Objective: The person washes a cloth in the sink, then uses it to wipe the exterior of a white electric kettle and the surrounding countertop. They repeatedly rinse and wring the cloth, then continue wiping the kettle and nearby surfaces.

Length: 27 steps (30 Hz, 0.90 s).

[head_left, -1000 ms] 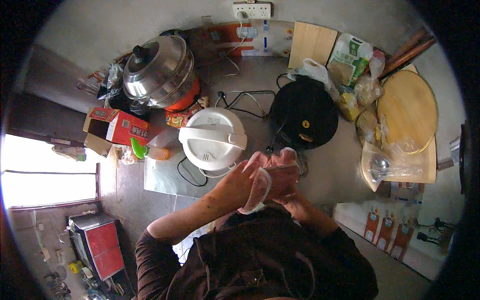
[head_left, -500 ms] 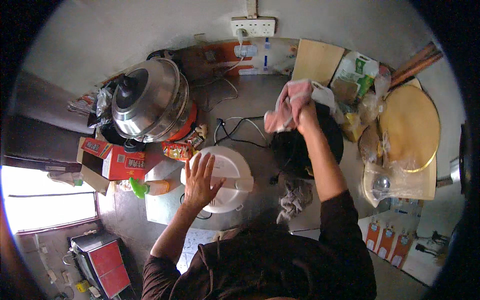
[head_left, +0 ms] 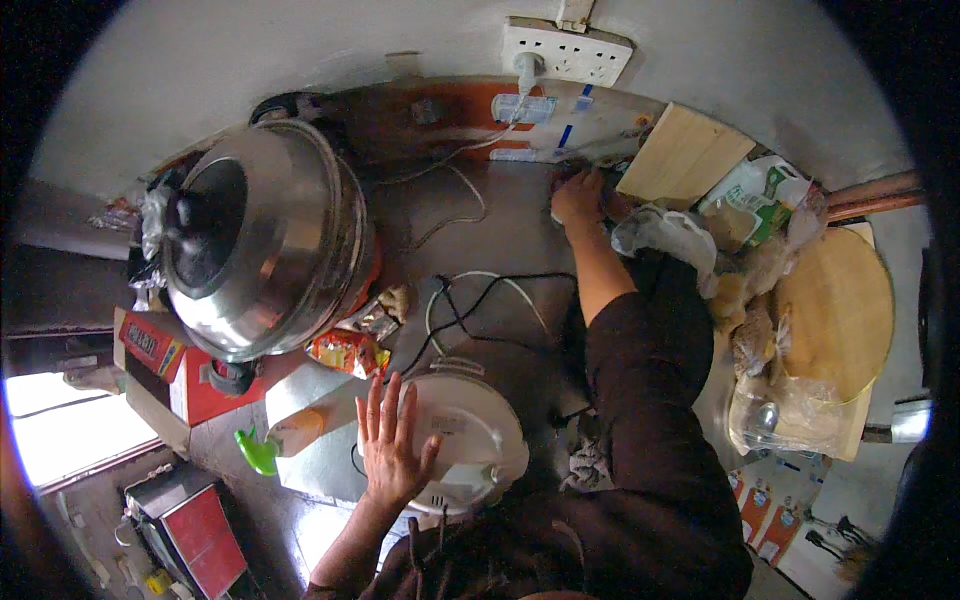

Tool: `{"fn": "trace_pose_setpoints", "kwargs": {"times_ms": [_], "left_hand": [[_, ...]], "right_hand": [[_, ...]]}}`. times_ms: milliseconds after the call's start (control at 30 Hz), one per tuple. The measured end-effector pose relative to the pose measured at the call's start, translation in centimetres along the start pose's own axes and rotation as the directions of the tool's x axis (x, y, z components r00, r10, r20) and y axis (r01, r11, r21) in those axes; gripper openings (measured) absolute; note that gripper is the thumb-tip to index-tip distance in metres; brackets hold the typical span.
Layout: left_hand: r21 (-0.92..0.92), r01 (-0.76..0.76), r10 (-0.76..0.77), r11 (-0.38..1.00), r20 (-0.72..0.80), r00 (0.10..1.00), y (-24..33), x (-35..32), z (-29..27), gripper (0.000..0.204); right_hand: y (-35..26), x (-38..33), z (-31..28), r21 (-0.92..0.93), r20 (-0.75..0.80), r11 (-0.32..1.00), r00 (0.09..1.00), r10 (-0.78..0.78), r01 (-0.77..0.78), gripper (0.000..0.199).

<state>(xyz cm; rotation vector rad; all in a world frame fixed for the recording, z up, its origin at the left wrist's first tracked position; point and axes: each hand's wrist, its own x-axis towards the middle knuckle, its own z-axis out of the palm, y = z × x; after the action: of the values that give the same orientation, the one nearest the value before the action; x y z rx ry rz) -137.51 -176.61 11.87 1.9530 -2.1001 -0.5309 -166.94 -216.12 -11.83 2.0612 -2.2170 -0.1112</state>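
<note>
My left hand (head_left: 395,440) lies with fingers spread on a white round appliance (head_left: 470,410) with a handle at its far side. My right hand (head_left: 580,197) reaches far across the counter to the foot of the wall, beside a wooden board. Its fingers are bent over a pink cloth, which is mostly hidden under the hand and in shadow. Black and white cords (head_left: 480,290) lie looped on the counter between my hands. Below my right arm, a crumpled grey rag (head_left: 588,465) sits at the near edge.
A large steel pot with a domed lid (head_left: 265,235) stands at left. Near it are snack packets (head_left: 345,352), a red carton (head_left: 205,385) and a green-topped spray bottle (head_left: 260,450). To the right are the wooden board (head_left: 685,155), plastic bags (head_left: 755,205) and a round board (head_left: 835,310). A power strip (head_left: 570,50) is on the wall.
My right hand has moved from above the dark round thing to the far counter by the wall, taking the pink cloth along. My left hand stays on the white appliance. The view has shifted.
</note>
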Motion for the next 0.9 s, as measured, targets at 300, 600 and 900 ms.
{"fn": "trace_pose_setpoints", "kwargs": {"times_ms": [300, 600, 900], "left_hand": [[-0.078, 0.048, -0.036, 0.996, 0.152, 0.988, -0.1, 0.9, -0.1, 0.085], [-0.113, 0.028, -0.012, 0.993, 0.133, 0.991, -0.2, 1.1, -0.3, 0.086], [-0.09, -0.043, 0.054, 0.995, 0.124, 0.991, 0.3, 1.4, 0.1, 0.079]], "right_hand": [[1.2, 2.4, -3.6, -0.015, 0.359, 0.997, 0.93, 0.077, -0.076, 0.054], [-3.6, -1.4, -4.5, 0.033, 0.162, 0.989, 0.977, 0.136, -0.143, 0.069], [-13.0, -10.4, -0.5, 0.311, -0.356, 0.877, 0.9, -0.251, 0.367, 0.061]]}}
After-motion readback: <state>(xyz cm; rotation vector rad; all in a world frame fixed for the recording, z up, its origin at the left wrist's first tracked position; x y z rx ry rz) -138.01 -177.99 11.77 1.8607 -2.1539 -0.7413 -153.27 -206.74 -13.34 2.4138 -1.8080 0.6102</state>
